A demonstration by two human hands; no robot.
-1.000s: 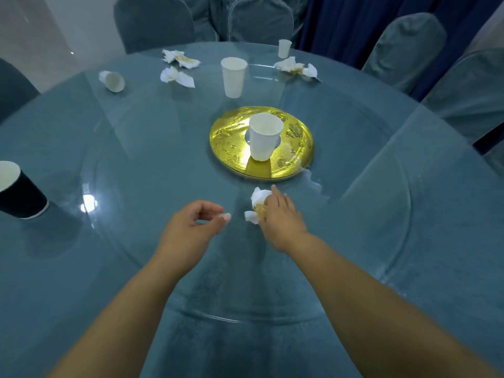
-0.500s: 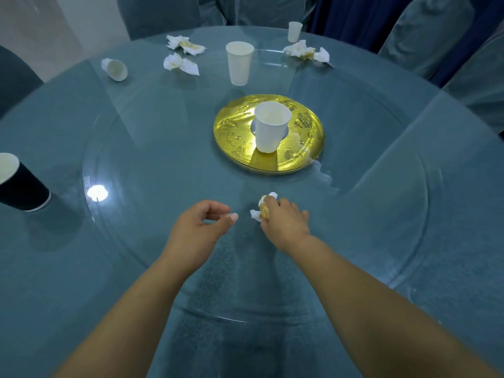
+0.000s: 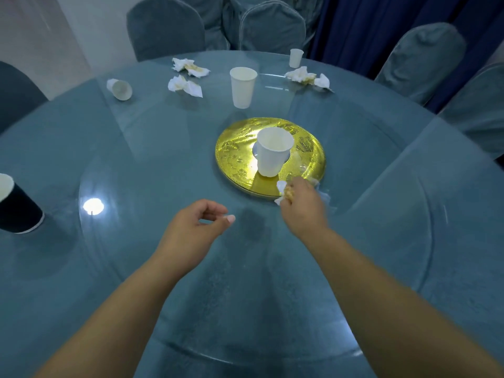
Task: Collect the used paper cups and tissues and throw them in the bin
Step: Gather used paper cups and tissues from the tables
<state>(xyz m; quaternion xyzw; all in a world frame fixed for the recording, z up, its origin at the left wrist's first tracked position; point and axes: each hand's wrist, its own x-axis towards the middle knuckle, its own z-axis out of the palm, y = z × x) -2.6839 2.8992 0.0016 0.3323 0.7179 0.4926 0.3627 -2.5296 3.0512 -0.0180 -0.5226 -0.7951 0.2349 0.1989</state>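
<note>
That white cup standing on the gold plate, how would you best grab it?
Round the side wall of the white paper cup, just below the rim, coming from the near left with the empty left hand. It stands upright on the gold plate and widens upward, so a grip likely won't slip; the right hand holds a tissue.

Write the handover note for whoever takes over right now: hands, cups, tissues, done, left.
Right hand grips a crumpled tissue by the gold plate's near rim. Left hand empty, fingers loosely curled, over the table.
Cups: white cup upright on the plate, tall cup behind it, small cup at the far edge, tipped cup far left, dark cup near left.
Tissues: stained tissue and second tissue far left, third tissue by the small cup.
Done: one tissue in hand. Left: everything else; no bin in view.
</note>
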